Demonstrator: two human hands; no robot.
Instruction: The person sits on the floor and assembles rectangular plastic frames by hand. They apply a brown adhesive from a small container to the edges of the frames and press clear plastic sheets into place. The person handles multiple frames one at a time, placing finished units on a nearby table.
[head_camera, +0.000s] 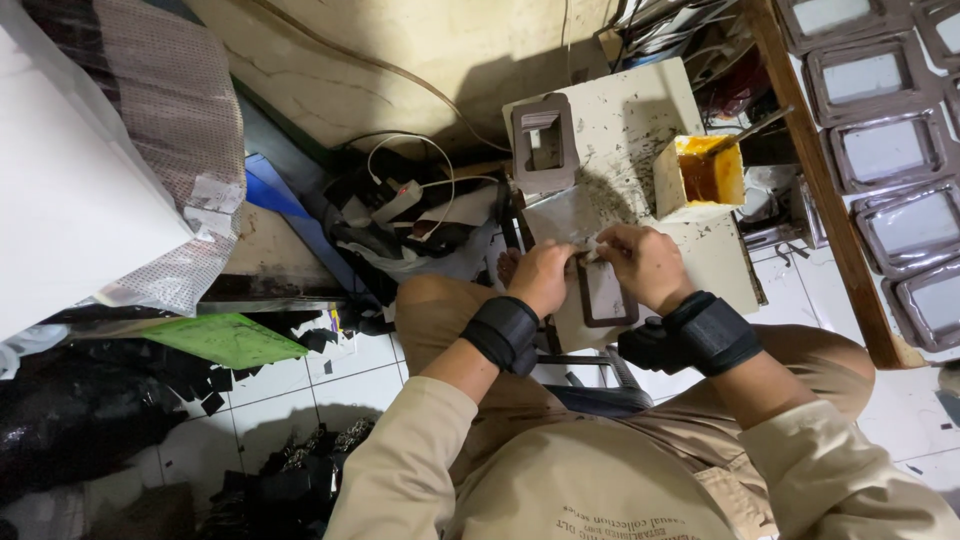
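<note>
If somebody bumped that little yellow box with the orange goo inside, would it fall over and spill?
The yellow box looks squat and stands flat on the small white table, so it probably slides rather than tips. It is open-topped, so a hard knock could slop goo out. The stick leaning in it might lever it over.

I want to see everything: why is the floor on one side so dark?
Head view: light falls on the small worktable and both hands, left hand, right hand; the black scraps on the floor sit in deep shadow; edges bend from the wide lens.

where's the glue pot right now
In the head view, the yellow-stained glue pot stands on the small white work board, just beyond the right hand.
</note>
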